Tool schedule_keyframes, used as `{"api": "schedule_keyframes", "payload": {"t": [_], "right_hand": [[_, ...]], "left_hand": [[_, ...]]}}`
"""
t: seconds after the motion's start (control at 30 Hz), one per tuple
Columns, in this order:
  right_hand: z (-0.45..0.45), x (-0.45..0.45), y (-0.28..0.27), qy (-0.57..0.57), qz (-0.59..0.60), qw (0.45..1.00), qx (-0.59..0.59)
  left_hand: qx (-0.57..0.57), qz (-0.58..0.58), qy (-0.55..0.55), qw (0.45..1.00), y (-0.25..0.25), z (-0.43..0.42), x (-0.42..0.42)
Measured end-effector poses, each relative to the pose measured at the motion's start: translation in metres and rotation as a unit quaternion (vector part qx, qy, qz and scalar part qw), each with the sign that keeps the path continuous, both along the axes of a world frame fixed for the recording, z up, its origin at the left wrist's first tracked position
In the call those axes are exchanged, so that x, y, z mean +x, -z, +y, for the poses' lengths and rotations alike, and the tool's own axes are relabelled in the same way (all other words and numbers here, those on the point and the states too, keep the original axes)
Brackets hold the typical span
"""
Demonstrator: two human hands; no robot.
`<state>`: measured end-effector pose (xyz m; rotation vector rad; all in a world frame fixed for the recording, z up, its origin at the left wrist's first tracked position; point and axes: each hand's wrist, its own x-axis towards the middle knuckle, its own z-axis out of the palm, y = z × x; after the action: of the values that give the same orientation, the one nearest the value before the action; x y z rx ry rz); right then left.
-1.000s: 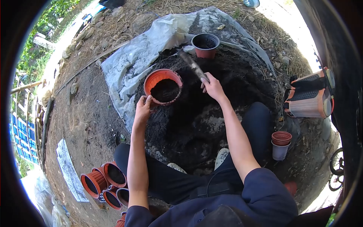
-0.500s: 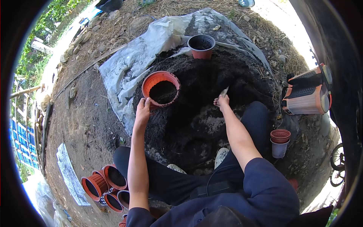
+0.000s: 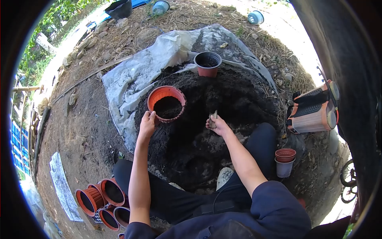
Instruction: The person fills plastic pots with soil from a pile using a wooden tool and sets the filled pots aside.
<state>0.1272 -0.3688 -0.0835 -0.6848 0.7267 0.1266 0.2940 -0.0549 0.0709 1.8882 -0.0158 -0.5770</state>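
Note:
My left hand point(image 3: 147, 123) grips the near left rim of an orange plastic flowerpot point(image 3: 156, 95), tilted so that its opening faces me. Dark soil point(image 3: 168, 108) partly fills the pot. In my right hand point(image 3: 218, 126) is a short tool with a grey-brown handle point(image 3: 213, 118), fingers wrapped around it. Its far end cannot be made out against the dark soil heap point(image 3: 234, 95). Beyond both hands, a reddish-brown pot with a dark inside point(image 3: 207, 71) stands upright on the heap.
A whitish plastic sheet point(image 3: 131, 75) lies under the heap's far side. Several orange pots point(image 3: 94, 196) stand at lower left. Stacked pots point(image 3: 285, 163) and an orange-and-black box-like device point(image 3: 310, 119) are at right. Blue-grey pots point(image 3: 255, 17) lie farther off.
My right hand has moved left and toward me with the tool, nearer the orange pot. My left hand still grips that pot. The camera view has tilted up slightly.

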Motion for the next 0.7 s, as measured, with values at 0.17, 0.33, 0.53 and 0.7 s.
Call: {"api": "schedule_keyframes", "payload": {"t": [0.17, 0.33, 0.53, 0.7], "right_hand": [[0.01, 0.02, -0.071, -0.116, -0.111, 0.981, -0.104], [0.033, 0.048, -0.128, -0.188, -0.169, 0.945, -0.21], [0.04, 0.055, -0.154, -0.237, -0.084, 0.686, -0.683], [0.002, 0.062, -0.065, 0.077, 0.056, 0.824, -0.559]], "left_hand": [[0.029, -0.105, 0.004, 0.994, 0.015, 0.005, 0.005], [0.081, -0.119, 0.006, 0.99, 0.017, 0.01, 0.006], [0.014, -0.13, 0.028, 0.991, 0.034, 0.014, 0.009], [0.029, -0.058, 0.018, 0.998, 0.026, 0.015, -0.001]]}}
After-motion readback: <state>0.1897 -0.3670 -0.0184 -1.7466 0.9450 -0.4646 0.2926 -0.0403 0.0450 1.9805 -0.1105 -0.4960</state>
